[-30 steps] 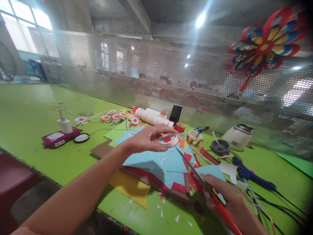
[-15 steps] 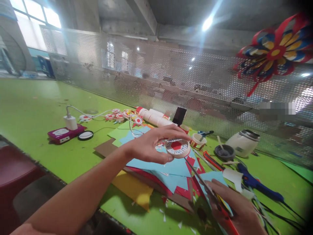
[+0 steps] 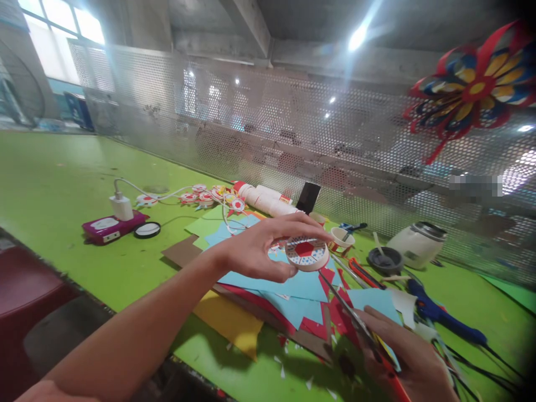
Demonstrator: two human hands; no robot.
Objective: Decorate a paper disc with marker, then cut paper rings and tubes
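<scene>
Green bench (image 3: 84, 262) w/ perforated mesh screen (image 3: 251, 128) behind; coloured paper sheets (image 3: 288, 287) are lying stacked under my hands, offcuts scattered toward the near edge.

1. Workpiece. I am holding a small round cup (image 3: 307, 253), base up, red hexagon in the centre, above the blue sheet and clear of the bench. It is sitting between both hands, nearer the left.

2. Left hand (image 3: 259, 251). I am pinching the cup rim: thumb below, index stretched over the top edge, remaining fingers loosely curled. Hand is partly open, only as wide as the cup.

3. Right hand (image 3: 402, 357). I am gripping scissors (image 3: 355, 324) w/ fingers closed round the red handles. Blades are pointing up-left, tip just beside the cup's lower edge. Whether the blades are parted at the tip: cannot tell, too thin and blurred.

4. Technique, as I judge it. Keep the pinch light so the thin wall is not crushing. Rotate the cup w/ the left hand rather than swinging the scissors. Keep thumb and index away from the blade line. Steady the right wrist near the paper stack for short, controlled snips.

5. Nearby items. Glue gun (image 3: 439, 315) is lying to the right, pots (image 3: 341, 239) and a jar (image 3: 419, 244) beyond it. Finished rosettes (image 3: 205, 196) are lining up by a charger (image 3: 121, 207) at left. Pinwheel (image 3: 473, 89) is hanging on the screen, upper right.
</scene>
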